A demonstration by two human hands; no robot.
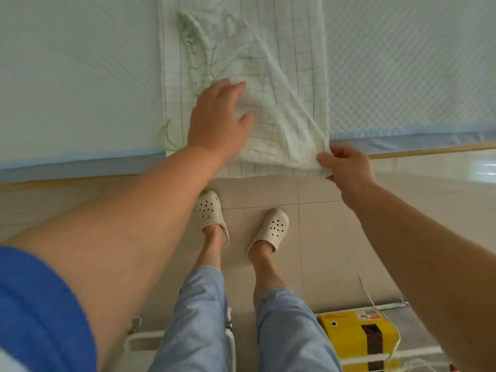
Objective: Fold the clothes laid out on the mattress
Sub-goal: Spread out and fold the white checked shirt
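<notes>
Checked white cloth [268,84] with thin dark lines lies lengthwise on the pale mattress [80,76], its near end hanging over the mattress's blue-trimmed edge. Left hand [218,119] rests flat on the cloth, fingers [236,88] straight and close together, thumb out to the side. Right hand [346,167] pinches the cloth's near right corner between thumb and curled fingers, lifting a diagonal fold. Below the mattress runs a light wooden frame [429,151], then a beige tiled floor [322,237] where the person stands in pale perforated clogs [271,229]. A yellow box [357,339] sits near the right foot.
</notes>
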